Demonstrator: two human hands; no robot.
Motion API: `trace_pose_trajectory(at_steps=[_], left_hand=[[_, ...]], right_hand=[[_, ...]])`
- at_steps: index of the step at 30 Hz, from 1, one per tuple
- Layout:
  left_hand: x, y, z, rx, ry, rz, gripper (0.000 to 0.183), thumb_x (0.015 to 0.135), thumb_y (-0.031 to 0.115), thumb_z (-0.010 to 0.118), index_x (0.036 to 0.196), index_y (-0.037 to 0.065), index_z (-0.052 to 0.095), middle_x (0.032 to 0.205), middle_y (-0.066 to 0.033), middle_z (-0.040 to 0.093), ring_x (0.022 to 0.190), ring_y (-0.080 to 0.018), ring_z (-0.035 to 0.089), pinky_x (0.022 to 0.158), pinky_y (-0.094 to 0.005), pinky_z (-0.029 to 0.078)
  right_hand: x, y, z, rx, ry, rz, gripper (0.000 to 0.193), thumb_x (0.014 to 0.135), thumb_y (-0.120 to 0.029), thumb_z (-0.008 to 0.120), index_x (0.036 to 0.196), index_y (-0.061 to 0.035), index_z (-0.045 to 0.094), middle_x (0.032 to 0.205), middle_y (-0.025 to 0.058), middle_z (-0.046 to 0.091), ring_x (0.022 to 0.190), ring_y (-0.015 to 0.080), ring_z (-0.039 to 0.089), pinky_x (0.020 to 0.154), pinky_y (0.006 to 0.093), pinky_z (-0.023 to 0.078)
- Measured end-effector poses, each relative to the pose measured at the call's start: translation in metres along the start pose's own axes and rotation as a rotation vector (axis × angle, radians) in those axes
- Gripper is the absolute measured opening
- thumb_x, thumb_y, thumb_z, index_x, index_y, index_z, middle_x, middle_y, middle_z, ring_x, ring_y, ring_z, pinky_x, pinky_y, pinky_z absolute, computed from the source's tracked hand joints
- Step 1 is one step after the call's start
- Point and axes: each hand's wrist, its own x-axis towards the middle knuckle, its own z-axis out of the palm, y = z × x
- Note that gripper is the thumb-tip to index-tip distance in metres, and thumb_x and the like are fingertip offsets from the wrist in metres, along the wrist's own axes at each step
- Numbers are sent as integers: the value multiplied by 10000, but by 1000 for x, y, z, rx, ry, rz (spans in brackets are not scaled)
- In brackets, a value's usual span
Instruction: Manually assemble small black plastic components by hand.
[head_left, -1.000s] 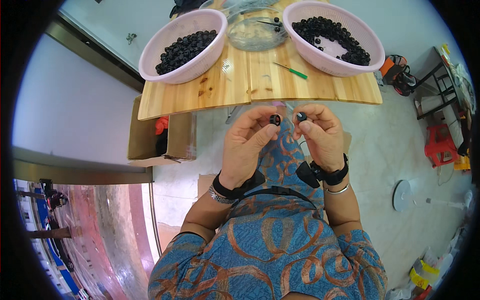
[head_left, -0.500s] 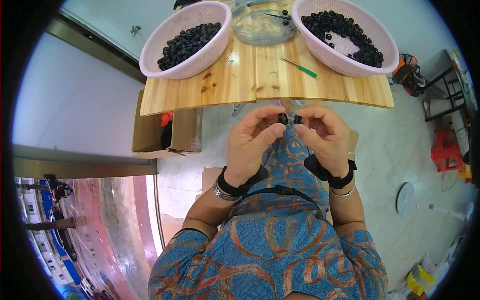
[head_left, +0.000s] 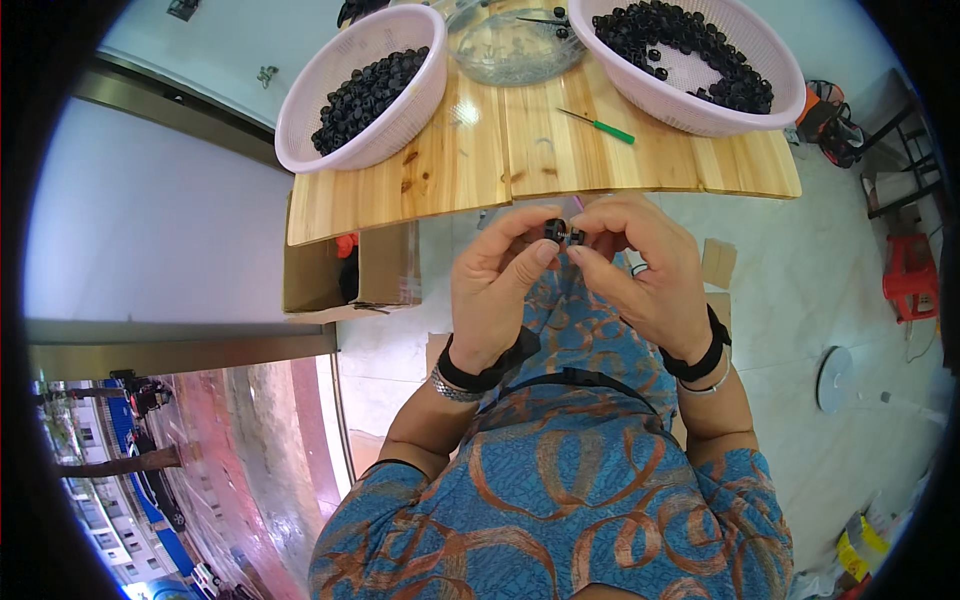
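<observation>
Just past the near table edge, at lap height, my two hands meet with their fingertips close together. My left hand [head_left: 500,275] is closed, pinching a small round black plastic part [head_left: 555,230] between thumb and fingers. In the pinch of my right hand [head_left: 640,270] is a smaller black plastic piece [head_left: 577,237]. The two pieces sit end to end, and a small light coil like a spring [head_left: 565,235] shows between them. Whether they touch is too small to tell.
On the wooden table [head_left: 480,190] stand a left pink basket [head_left: 425,95] and a right pink basket [head_left: 690,120], both holding many black parts. Between them are a clear round tray [head_left: 500,65] and a green-handled screwdriver [head_left: 612,131]. A cardboard box [head_left: 390,265] sits below at left.
My right hand has brought its piece left, up to the part in my left hand; the gap between them has narrowed. The whole view has shifted and tilted slightly.
</observation>
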Motion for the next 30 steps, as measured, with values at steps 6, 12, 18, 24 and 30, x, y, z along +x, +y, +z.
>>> trace_pose_trajectory(at_steps=[6,12,18,24,30], left_hand=[[0,3,4,26,-19,7,273,834,18,588,1104,-8,555,958,-40,597,843,-87,548,747,-215,450],[-1,1,2,-30,-9,-47,278,839,25,582,1113,-10,552,949,-52,602,817,-109,557,732,-226,456],[2,-2,3,-134,-4,-129,283,861,34,547,1140,-12,534,1011,-78,599,878,-141,570,767,-245,470],[2,-2,4,-269,23,-198,280,875,42,525,1149,-14,522,1096,-106,581,950,-168,576,803,-260,480],[2,-6,1,-239,6,-162,273,873,35,524,1142,-10,531,1082,-101,590,941,-151,580,799,-256,485]], right_hand=[[-2,4,0,59,-8,61,166,733,-26,639,879,13,571,786,82,555,611,139,551,547,233,451],[-2,-1,1,16,-18,84,163,742,-36,629,883,13,563,775,95,546,628,175,564,555,258,456],[5,-4,-2,-221,-58,-21,134,723,-48,598,834,-3,536,785,129,546,713,283,556,625,357,452],[13,-9,-4,-449,-166,-115,118,727,-75,570,804,-3,518,769,126,537,734,296,558,643,373,454],[12,-7,-8,-427,-204,-104,124,714,-77,592,800,-6,536,776,118,537,736,293,557,637,372,461]])
